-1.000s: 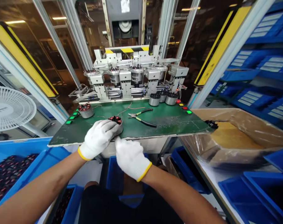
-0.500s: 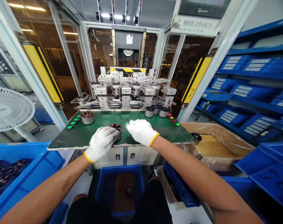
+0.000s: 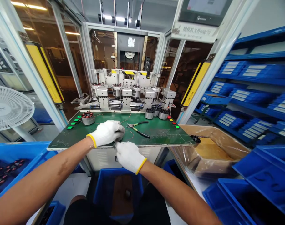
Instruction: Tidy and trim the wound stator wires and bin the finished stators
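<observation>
My left hand (image 3: 109,132), in a white knitted glove with greyed fingertips, is closed over a wound motor stator at the front of the green worktop (image 3: 165,132). The glove hides nearly all of the stator. My right hand (image 3: 129,155), gloved too, is closed at the worktop's front edge, its fingertips against the underside of the left hand. What those fingertips pinch is hidden. Beyond my hands lie cutting pliers (image 3: 133,126) with dark, yellow-green handles, jaws pointing left. A stator with red-topped windings (image 3: 88,118) stands at the back left.
Several stators (image 3: 164,114) stand at the back right beside coloured buttons (image 3: 174,123). Behind the worktop is a winding machine (image 3: 126,93). A blue bin (image 3: 100,184) is below, a lined carton (image 3: 210,156) to the right, and a white fan (image 3: 11,107) far left.
My right hand has moved left and down from over the worktop to its front edge, uncovering the pliers. My left hand has shifted slightly right and now covers the stator, whose top showed before.
</observation>
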Action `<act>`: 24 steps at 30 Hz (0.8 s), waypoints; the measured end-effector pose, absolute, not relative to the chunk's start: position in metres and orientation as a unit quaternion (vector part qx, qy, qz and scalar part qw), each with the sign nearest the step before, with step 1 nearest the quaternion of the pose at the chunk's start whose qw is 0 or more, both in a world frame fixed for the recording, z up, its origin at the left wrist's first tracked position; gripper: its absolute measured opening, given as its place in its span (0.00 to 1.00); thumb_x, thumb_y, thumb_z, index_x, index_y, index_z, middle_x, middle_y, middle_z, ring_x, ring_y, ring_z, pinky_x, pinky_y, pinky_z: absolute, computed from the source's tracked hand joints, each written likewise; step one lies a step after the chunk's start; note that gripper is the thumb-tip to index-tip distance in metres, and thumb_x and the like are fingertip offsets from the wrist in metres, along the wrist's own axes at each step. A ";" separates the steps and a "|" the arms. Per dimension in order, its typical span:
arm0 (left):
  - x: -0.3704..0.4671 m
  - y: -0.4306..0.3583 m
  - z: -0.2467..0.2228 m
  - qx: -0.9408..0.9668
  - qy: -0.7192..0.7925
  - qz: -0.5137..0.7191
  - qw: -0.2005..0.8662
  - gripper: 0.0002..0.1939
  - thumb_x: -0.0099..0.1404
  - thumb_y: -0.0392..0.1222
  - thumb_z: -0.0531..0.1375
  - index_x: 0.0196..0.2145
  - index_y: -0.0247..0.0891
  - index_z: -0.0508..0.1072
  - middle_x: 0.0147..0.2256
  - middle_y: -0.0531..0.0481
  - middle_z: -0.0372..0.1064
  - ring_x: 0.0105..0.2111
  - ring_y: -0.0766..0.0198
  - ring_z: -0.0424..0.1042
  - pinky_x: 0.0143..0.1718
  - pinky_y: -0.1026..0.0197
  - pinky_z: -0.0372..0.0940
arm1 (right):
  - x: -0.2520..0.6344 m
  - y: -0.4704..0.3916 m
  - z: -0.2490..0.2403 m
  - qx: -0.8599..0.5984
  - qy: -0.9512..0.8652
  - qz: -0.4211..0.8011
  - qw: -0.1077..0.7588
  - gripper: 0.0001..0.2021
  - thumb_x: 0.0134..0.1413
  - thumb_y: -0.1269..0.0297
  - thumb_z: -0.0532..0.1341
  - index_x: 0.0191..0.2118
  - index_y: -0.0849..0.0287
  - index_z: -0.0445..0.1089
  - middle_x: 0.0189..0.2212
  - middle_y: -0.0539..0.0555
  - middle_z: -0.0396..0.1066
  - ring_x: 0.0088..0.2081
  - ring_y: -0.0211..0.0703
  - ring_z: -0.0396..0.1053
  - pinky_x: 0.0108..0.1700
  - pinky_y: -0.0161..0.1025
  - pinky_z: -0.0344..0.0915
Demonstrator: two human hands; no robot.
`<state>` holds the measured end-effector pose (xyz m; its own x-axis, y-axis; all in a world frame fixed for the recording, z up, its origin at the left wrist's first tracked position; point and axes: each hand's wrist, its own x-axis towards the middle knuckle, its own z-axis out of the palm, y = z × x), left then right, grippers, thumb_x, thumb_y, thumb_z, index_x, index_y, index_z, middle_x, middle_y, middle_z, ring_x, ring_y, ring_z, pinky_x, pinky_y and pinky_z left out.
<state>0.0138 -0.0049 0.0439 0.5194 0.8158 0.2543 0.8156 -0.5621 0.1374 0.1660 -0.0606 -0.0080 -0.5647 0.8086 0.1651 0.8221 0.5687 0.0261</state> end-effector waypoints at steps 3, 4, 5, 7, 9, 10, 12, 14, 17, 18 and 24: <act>0.007 -0.008 0.035 0.887 0.422 0.187 0.002 0.15 0.64 0.41 0.53 0.45 0.48 0.76 0.40 0.51 0.72 0.40 0.62 0.70 0.33 0.62 0.61 | 0.185 -0.079 0.025 -0.477 -0.875 -0.058 0.060 0.12 0.65 0.61 0.52 0.42 0.61 0.69 0.31 0.58 0.73 0.32 0.50 0.72 0.32 0.40 0.64; 0.005 -0.009 0.029 0.888 0.411 0.204 -0.005 0.15 0.65 0.42 0.53 0.47 0.47 0.74 0.41 0.50 0.72 0.41 0.61 0.70 0.37 0.61 0.62 | 0.193 -0.083 0.038 -0.467 -0.878 -0.056 0.085 0.14 0.67 0.59 0.50 0.42 0.60 0.70 0.31 0.57 0.73 0.32 0.48 0.72 0.33 0.39 0.64; 0.003 -0.009 0.022 0.886 0.407 0.222 -0.021 0.16 0.65 0.44 0.53 0.48 0.47 0.74 0.42 0.49 0.72 0.41 0.60 0.70 0.40 0.60 0.63 | 0.200 -0.083 0.052 -0.454 -0.880 -0.056 0.129 0.15 0.68 0.58 0.48 0.44 0.58 0.70 0.33 0.56 0.73 0.34 0.45 0.72 0.35 0.37 0.64; 0.002 -0.009 0.006 0.871 0.414 0.254 -0.074 0.16 0.66 0.47 0.54 0.49 0.45 0.73 0.42 0.46 0.72 0.41 0.58 0.69 0.42 0.57 0.62 | 0.211 -0.074 0.071 -0.441 -0.869 -0.094 0.203 0.17 0.69 0.57 0.47 0.54 0.56 0.65 0.43 0.56 0.72 0.39 0.44 0.71 0.40 0.36 0.63; 0.002 -0.007 -0.008 0.856 0.418 0.277 -0.123 0.17 0.67 0.48 0.53 0.48 0.43 0.73 0.42 0.45 0.72 0.41 0.57 0.69 0.42 0.55 0.62 | 0.215 -0.054 0.075 -0.442 -0.866 -0.153 0.180 0.18 0.67 0.59 0.50 0.59 0.57 0.61 0.47 0.58 0.70 0.40 0.47 0.71 0.40 0.39 0.64; 0.002 -0.007 -0.013 0.853 0.417 0.283 -0.136 0.17 0.67 0.48 0.52 0.48 0.43 0.74 0.42 0.45 0.72 0.40 0.57 0.68 0.42 0.55 0.61 | 0.214 -0.044 0.071 -0.442 -0.870 -0.176 0.129 0.17 0.65 0.63 0.52 0.57 0.58 0.63 0.45 0.59 0.71 0.39 0.49 0.71 0.39 0.40 0.64; 0.004 -0.005 -0.015 0.852 0.413 0.288 -0.143 0.17 0.68 0.48 0.51 0.48 0.43 0.74 0.42 0.45 0.72 0.40 0.58 0.69 0.41 0.56 0.61 | 0.210 -0.027 0.057 -0.435 -0.879 -0.195 0.014 0.12 0.61 0.71 0.52 0.47 0.60 0.69 0.37 0.60 0.72 0.36 0.52 0.72 0.34 0.41 0.64; 0.007 -0.005 -0.008 0.853 0.422 0.281 -0.125 0.16 0.68 0.48 0.52 0.45 0.44 0.75 0.41 0.47 0.72 0.39 0.59 0.69 0.40 0.57 0.61 | 0.205 -0.018 0.038 -0.424 -0.886 -0.184 -0.049 0.11 0.57 0.75 0.52 0.38 0.60 0.70 0.31 0.59 0.72 0.35 0.53 0.72 0.32 0.41 0.63; 0.013 -0.007 0.013 0.854 0.462 0.232 -0.065 0.12 0.65 0.49 0.55 0.40 0.48 0.77 0.38 0.50 0.72 0.38 0.60 0.69 0.36 0.59 0.61 | 0.198 -0.018 0.017 -0.401 -0.903 -0.147 -0.047 0.09 0.57 0.72 0.53 0.38 0.59 0.69 0.30 0.57 0.72 0.34 0.53 0.72 0.31 0.41 0.63; 0.015 -0.008 0.021 0.853 0.474 0.211 -0.048 0.12 0.64 0.48 0.55 0.38 0.48 0.78 0.37 0.51 0.72 0.38 0.60 0.70 0.35 0.60 0.60 | 0.197 -0.021 0.014 -0.398 -0.906 -0.134 -0.045 0.08 0.58 0.71 0.53 0.39 0.59 0.69 0.30 0.57 0.73 0.34 0.53 0.72 0.32 0.40 0.64; 0.008 -0.009 0.035 0.809 0.549 0.197 -0.073 0.29 0.52 0.59 0.62 0.51 0.49 0.71 0.45 0.47 0.70 0.45 0.49 0.68 0.41 0.53 0.63 | 0.201 -0.079 0.017 -0.570 -0.813 -0.102 0.067 0.18 0.68 0.58 0.45 0.50 0.60 0.68 0.35 0.60 0.72 0.35 0.51 0.72 0.34 0.41 0.64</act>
<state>0.0084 -0.0089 0.0355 0.3201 0.8598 0.3978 0.9169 -0.3868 0.0983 0.2008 -0.0791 0.0174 -0.3422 0.9120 0.2263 0.9396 0.3303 0.0899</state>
